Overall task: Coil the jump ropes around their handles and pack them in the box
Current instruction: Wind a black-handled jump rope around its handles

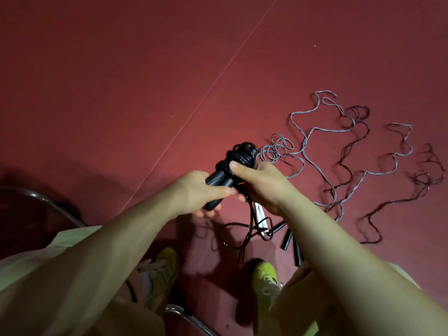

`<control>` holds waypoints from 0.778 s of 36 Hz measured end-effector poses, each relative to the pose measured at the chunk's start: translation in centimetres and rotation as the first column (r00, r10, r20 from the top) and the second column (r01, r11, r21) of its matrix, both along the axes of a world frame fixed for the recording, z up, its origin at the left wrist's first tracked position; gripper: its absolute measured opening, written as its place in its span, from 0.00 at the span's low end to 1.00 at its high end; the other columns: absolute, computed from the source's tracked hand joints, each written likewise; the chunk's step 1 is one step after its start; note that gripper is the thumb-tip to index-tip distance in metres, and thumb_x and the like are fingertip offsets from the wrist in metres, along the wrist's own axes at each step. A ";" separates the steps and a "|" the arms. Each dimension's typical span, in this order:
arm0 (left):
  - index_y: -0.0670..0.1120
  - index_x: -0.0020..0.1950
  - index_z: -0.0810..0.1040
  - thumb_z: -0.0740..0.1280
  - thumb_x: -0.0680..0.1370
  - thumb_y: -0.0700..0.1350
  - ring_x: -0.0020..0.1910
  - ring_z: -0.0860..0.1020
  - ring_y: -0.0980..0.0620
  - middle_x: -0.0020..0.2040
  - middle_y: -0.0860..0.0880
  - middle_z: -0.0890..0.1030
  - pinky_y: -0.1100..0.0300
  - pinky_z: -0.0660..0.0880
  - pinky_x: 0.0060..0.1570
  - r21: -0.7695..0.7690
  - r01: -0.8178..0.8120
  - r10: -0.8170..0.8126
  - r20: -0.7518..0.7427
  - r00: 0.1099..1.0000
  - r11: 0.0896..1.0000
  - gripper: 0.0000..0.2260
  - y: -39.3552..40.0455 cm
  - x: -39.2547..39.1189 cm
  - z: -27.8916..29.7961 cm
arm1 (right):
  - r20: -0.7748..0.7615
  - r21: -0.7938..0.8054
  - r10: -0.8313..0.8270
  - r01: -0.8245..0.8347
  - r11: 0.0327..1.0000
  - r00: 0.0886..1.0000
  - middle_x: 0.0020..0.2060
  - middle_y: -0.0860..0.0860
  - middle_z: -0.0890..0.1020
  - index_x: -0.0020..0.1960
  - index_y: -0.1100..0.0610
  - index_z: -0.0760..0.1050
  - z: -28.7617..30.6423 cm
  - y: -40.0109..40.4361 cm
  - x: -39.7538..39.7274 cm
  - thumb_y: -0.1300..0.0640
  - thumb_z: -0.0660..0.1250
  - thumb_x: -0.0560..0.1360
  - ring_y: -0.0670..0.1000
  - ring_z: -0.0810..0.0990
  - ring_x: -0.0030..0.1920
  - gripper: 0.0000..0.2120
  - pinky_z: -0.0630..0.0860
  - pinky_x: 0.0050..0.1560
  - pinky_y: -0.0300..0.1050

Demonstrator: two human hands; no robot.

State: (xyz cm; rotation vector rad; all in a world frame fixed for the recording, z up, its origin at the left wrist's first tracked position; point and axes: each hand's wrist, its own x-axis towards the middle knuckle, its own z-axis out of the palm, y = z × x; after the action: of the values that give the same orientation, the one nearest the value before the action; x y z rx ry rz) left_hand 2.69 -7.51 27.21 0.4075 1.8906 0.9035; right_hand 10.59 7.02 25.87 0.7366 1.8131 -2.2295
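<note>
So the black handles (pixel 219 184) slant up-right between both hands; left hand (pixel 194 190) grips the lower end, right hand (pixel 259 183) pinches the coiled rope (pixel 240 155), loose tail (pixel 249 221) dangling below toward the floor.

Right forearm hides part of the black handles (pixel 288 241)
</note>
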 end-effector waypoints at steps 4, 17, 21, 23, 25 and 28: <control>0.48 0.46 0.75 0.67 0.77 0.50 0.37 0.82 0.51 0.39 0.49 0.83 0.56 0.77 0.39 -0.070 0.038 -0.046 -0.126 0.991 0.997 0.07 -0.1 -0.1 -0.3 | 0.052 0.066 0.040 -0.043 0.997 0.998 0.36 0.52 0.80 0.48 0.57 0.78 0.0 0.2 0.2 0.52 0.66 0.79 0.49 0.76 0.31 0.08 0.67 0.26 0.38; 0.41 0.46 0.78 0.60 0.69 0.64 0.31 0.76 0.49 0.36 0.46 0.78 0.55 0.77 0.35 0.093 -0.221 0.105 0.661 0.743 0.971 0.26 -0.3 -0.1 0.5 | 0.039 0.183 -0.021 0.013 0.983 0.999 0.21 0.46 0.73 0.43 0.58 0.73 0.5 0.4 0.0 0.49 0.64 0.79 0.43 0.66 0.22 0.13 0.57 0.22 0.36; 0.44 0.45 0.74 0.52 0.75 0.68 0.26 0.70 0.53 0.33 0.49 0.74 0.62 0.68 0.27 0.072 -0.239 0.134 0.656 0.742 0.968 0.28 0.1 0.2 0.6 | 0.018 0.205 -0.015 0.011 0.979 1.000 0.27 0.51 0.73 0.45 0.57 0.74 0.4 0.4 -0.1 0.44 0.66 0.77 0.47 0.66 0.27 0.16 0.58 0.23 0.37; 0.44 0.45 0.74 0.47 0.76 0.71 0.25 0.68 0.54 0.32 0.50 0.74 0.63 0.64 0.26 0.040 -0.228 0.163 0.579 0.799 0.973 0.32 0.3 0.1 0.5 | 0.010 0.235 0.001 -0.003 0.972 1.000 0.31 0.50 0.73 0.46 0.57 0.73 0.3 0.3 -0.1 0.45 0.64 0.79 0.47 0.68 0.27 0.14 0.59 0.23 0.37; 0.44 0.47 0.74 0.45 0.75 0.72 0.25 0.67 0.53 0.31 0.49 0.74 0.62 0.60 0.26 0.008 -0.219 0.187 0.489 0.852 0.976 0.34 0.4 0.1 0.4 | 0.002 0.259 0.015 -0.015 0.966 1.000 0.32 0.49 0.74 0.45 0.56 0.72 0.3 0.1 -0.1 0.48 0.61 0.80 0.46 0.68 0.26 0.12 0.60 0.23 0.37; 0.43 0.47 0.76 0.45 0.76 0.71 0.24 0.68 0.53 0.30 0.49 0.75 0.63 0.57 0.25 -0.020 -0.226 0.216 0.387 0.896 0.974 0.34 0.5 0.1 0.4 | -0.020 0.251 0.051 -0.044 0.967 0.999 0.33 0.52 0.74 0.42 0.56 0.70 0.3 -0.2 -0.1 0.50 0.58 0.82 0.46 0.63 0.25 0.14 0.57 0.23 0.38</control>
State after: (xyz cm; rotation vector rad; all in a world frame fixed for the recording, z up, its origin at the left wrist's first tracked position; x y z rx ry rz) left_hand 2.80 -6.98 27.60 0.0176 1.5771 1.0727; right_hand 10.49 6.84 26.14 0.6995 2.1280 -2.0120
